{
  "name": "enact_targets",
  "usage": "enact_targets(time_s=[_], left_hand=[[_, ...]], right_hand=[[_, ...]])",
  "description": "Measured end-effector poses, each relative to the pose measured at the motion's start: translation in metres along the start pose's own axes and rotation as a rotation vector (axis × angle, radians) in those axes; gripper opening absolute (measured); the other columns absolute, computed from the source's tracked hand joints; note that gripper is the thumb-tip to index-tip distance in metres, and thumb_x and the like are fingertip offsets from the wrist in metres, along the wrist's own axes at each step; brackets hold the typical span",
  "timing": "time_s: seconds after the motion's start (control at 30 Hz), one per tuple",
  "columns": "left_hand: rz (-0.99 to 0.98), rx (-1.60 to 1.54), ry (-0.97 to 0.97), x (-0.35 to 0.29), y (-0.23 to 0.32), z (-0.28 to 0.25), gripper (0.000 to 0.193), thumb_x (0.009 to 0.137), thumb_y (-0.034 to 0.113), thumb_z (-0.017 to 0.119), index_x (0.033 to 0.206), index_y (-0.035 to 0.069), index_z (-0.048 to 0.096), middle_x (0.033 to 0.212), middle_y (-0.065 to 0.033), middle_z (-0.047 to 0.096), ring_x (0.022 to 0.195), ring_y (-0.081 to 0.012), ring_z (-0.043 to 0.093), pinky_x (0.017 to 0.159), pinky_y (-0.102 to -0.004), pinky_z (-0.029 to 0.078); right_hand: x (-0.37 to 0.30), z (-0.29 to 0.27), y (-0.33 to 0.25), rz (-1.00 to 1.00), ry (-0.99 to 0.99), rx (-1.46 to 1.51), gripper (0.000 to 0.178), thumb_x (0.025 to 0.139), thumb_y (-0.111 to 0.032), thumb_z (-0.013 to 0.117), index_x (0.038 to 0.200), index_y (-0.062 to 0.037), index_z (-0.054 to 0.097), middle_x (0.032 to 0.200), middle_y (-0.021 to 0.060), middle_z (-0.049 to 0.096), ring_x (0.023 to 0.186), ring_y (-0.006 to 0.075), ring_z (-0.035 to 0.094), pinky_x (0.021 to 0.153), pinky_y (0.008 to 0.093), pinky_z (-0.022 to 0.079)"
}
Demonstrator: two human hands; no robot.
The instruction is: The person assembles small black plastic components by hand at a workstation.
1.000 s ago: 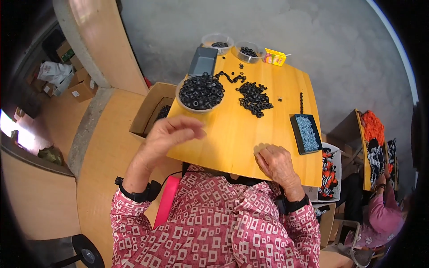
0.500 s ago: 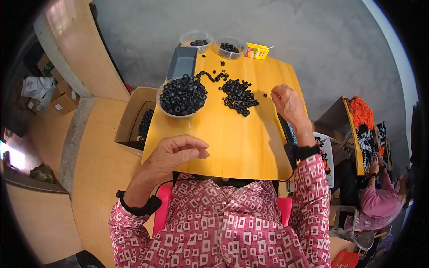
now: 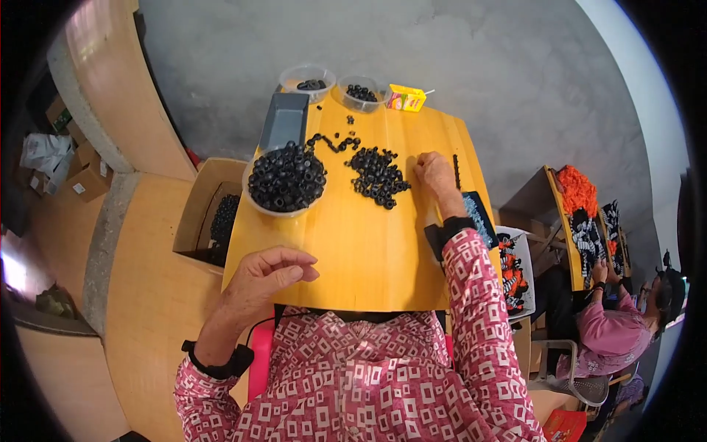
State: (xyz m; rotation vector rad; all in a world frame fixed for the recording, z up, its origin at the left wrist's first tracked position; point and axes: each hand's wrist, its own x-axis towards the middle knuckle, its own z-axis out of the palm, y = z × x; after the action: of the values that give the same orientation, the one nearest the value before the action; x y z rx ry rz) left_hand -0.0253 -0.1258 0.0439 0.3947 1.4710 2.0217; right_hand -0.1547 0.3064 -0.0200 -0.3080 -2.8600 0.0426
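Observation:
My right hand [image 3: 437,177] is at the right side of the wooden table, its fingers bent inward and the fingertips turned down near the tabletop. What they hold, if anything, is hidden. Just left of it lies a loose pile of black beads [image 3: 377,177]. My left hand [image 3: 269,276] hovers over the near left edge of the table, fingers loosely curved, a small gap between thumb and fingers, nothing in it. Beyond it stands a clear bowl heaped with black beads [image 3: 287,177]. A crooked row of black beads [image 3: 335,144] lies behind the pile.
At the back are a grey tray [image 3: 286,121], two clear tubs [image 3: 308,70] [image 3: 364,81] with black pieces, and a yellow drink carton [image 3: 406,98]. A dark tray of light blue pieces [image 3: 479,217] sits right. Left is a cardboard box [image 3: 193,214]; far right, a person [image 3: 611,324] works.
My right hand has moved left and closer to the bead pile; the lone bead beside its fingers no longer shows. The view has shifted slightly. My left hand stays much the same.

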Motion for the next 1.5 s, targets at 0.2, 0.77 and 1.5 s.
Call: enact_targets(time_s=[0.2,0.77,1.5], left_hand=[[-0.019,0.022,0.007,0.003,-0.002,-0.002,0.022,0.093,0.010,0.062,0.112,-0.002,0.066,0.103,-0.0089,0.069,0.098,-0.0166,0.065,0.092,-0.0299,0.049],[-0.090,0.172,-0.012,0.026,0.003,0.017,0.023,0.094,0.014,0.063,0.111,0.000,0.066,0.100,-0.0076,0.070,0.097,-0.0155,0.066,0.092,-0.0295,0.049],[-0.129,0.286,-0.122,0.038,-0.001,0.050,0.023,0.093,0.016,0.063,0.109,0.000,0.067,0.098,-0.0104,0.070,0.095,-0.0188,0.067,0.092,-0.0316,0.051]], right_hand=[[-0.012,0.001,-0.013,-0.018,0.048,0.113,0.017,0.081,-0.020,0.063,0.088,-0.0056,0.070,0.092,0.0200,0.068,0.089,0.0382,0.066,0.081,0.0441,0.053],[-0.079,-0.051,-0.033,-0.117,0.114,0.223,0.012,0.079,-0.010,0.065,0.081,0.0014,0.062,0.085,0.0212,0.063,0.081,0.0409,0.065,0.073,0.0466,0.054],[-0.130,-0.126,0.030,0.139,0.329,0.700,0.010,0.084,-0.007,0.063,0.085,0.0030,0.063,0.069,0.0028,0.061,0.066,0.0074,0.056,0.062,0.0265,0.048]])
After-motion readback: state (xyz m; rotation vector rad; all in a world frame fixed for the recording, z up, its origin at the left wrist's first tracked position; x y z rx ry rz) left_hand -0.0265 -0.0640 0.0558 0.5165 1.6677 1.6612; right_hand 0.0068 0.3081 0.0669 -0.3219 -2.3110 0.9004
